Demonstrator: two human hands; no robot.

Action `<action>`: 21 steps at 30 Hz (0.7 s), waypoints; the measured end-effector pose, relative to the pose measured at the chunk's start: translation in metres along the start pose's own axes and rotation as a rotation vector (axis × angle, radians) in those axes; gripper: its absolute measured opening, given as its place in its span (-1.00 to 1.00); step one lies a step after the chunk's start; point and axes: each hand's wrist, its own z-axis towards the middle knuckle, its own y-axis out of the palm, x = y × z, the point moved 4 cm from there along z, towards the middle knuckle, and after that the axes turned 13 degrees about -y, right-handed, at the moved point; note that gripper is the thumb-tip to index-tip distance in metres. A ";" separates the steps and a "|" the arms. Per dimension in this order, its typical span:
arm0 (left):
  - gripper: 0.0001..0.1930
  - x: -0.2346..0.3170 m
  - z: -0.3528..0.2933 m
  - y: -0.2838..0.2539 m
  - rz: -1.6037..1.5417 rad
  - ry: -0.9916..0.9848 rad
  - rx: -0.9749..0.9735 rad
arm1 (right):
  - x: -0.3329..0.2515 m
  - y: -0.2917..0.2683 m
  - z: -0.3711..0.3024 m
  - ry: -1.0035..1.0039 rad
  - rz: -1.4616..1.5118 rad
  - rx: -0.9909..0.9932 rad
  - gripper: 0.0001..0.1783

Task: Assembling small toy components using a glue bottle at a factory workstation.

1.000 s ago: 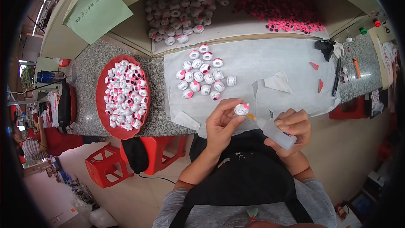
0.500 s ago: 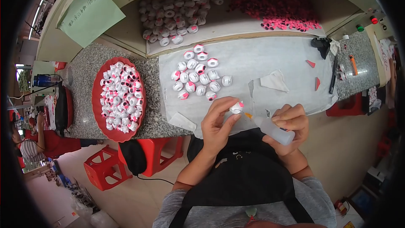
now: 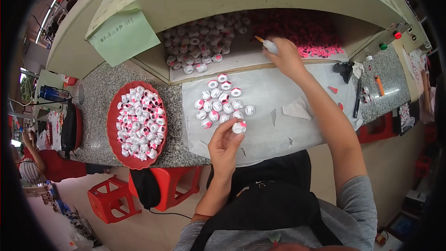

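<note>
Between the thumb and fingers of my left hand is a small white round piece with pink patches, held over the near edge of the paper. My right hand reaches into the shelf opening with a small translucent squeeze bottle in its grip. The bottle's orange tip points up and left, close to a heap of small pink parts. Some of its fingers are blurred. Several similar white pieces stand grouped on the white paper, just beyond my left hand.
A red scalloped bowl full of small white, pink and black pieces stands on the left. More white pieces fill the shelf's left side. A black pen-like tool and an orange cutter lie right. Red stools stand below.
My right hand has moved with the bottle from beside the white piece up into the shelf opening. My left hand still holds the piece, now slightly lower and further left. The view has shifted.
</note>
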 end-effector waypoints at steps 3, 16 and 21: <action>-0.67 0.003 -0.001 -0.001 0.019 0.013 0.009 | 0.028 0.025 0.032 -0.320 -0.301 -0.032 -0.70; -0.68 -0.006 0.004 0.001 -0.034 -0.020 -0.033 | -0.087 -0.012 -0.071 0.157 0.630 -0.035 -0.93; -0.70 -0.005 0.001 0.014 0.153 0.046 -0.075 | -0.104 -0.001 -0.113 0.313 0.908 0.039 -0.92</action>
